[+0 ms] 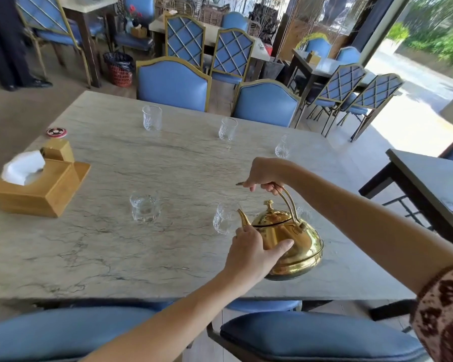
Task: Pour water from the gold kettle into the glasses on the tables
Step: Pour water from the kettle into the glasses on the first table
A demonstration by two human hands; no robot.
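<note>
The right hand (263, 178) grips the polished gold metal kettle (288, 239) by its handle — the left hand (254, 253) steadies its body, tilting the spout toward a small clear glass (224, 218) on the marble surface (115, 257).

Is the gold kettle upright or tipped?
Tipped: the kettle leans spout-first toward the nearest glass, its base lifted.

A restaurant: many marble tables (168, 158) with matching blue chairs (173, 84) and glasses (152, 118).
</note>
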